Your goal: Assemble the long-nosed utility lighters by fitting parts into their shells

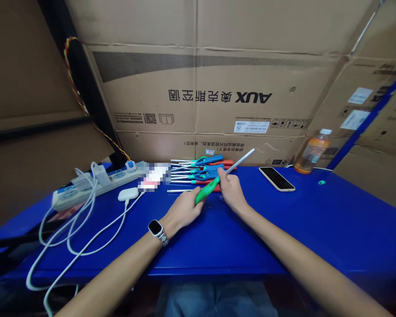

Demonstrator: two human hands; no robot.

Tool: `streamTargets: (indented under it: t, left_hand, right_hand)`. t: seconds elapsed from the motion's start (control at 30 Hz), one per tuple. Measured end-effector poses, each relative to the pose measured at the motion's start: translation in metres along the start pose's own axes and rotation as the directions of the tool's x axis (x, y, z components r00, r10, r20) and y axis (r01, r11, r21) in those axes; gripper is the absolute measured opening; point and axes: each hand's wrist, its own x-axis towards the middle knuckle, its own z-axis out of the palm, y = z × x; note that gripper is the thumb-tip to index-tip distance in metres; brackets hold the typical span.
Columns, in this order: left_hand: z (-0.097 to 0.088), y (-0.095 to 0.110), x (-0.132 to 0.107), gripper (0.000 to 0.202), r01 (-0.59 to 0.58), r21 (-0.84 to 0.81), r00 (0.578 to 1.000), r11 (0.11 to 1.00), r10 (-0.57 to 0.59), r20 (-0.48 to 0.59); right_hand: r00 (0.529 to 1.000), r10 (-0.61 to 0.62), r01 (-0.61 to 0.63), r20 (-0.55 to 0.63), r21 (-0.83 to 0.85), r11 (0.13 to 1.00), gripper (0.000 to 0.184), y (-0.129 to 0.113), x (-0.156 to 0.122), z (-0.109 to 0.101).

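Observation:
Between my two hands is a long-necked gas lighter with a green handle, its silver tube slanting up to the right. My left hand, with a watch on the wrist, is closed around the lower end of the handle. At the upper end, near the base of the tube, my right hand grips the same lighter. Just behind my hands lies a pile of similar lighters with blue and red handles, most of their metal tubes pointing left. My fingers and the held lighter partly hide the pile.
At left are a white power strip, a white earphone case and loose white cables. A phone and an orange drink bottle stand to the right on the blue table. Cardboard walls enclose the back.

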Motion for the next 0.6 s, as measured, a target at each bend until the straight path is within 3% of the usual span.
streamTargets:
  t: [0.13,0.23,0.33,0.43,0.47,0.53,0.6]
  left_hand:
    - [0.014,0.003,0.007,0.022,-0.095,-0.356,0.991,0.930,0.056,-0.118]
    - [0.018,0.012,0.006,0.030,-0.197,-0.495,0.979,0.847,0.142,-0.146]
    - [0.010,0.016,-0.001,0.034,-0.269,-0.357,0.962,0.895,0.235,-0.137]
    - [-0.005,0.015,-0.008,0.019,-0.341,-0.089,0.917,0.936,0.310,-0.250]
    - [-0.010,0.014,-0.010,0.014,-0.383,-0.034,0.881,0.923,0.354,-0.314]
    - [-0.019,0.014,-0.012,0.020,-0.512,0.107,0.737,0.853,0.500,-0.455]
    - [-0.025,0.016,-0.013,0.017,-0.587,0.273,0.613,0.762,0.639,-0.465]
  right_hand:
    - [0.965,-0.184,0.188,0.187,-0.008,0.982,0.034,-0.005,-0.022,0.004]
    - [0.931,-0.265,0.264,0.252,0.035,0.964,0.033,-0.008,-0.031,0.010]
    - [0.934,-0.229,0.207,0.274,0.108,0.972,0.029,-0.008,-0.027,0.006]
    - [0.953,-0.183,0.140,0.242,0.186,0.973,0.032,-0.004,-0.018,-0.008]
    - [0.950,-0.150,0.103,0.274,0.178,0.979,0.034,-0.002,-0.016,-0.013]
    - [0.934,-0.074,0.044,0.350,0.093,0.995,0.037,0.001,-0.017,-0.022]
    - [0.909,-0.069,0.110,0.412,-0.077,0.991,0.033,0.002,-0.023,-0.029]
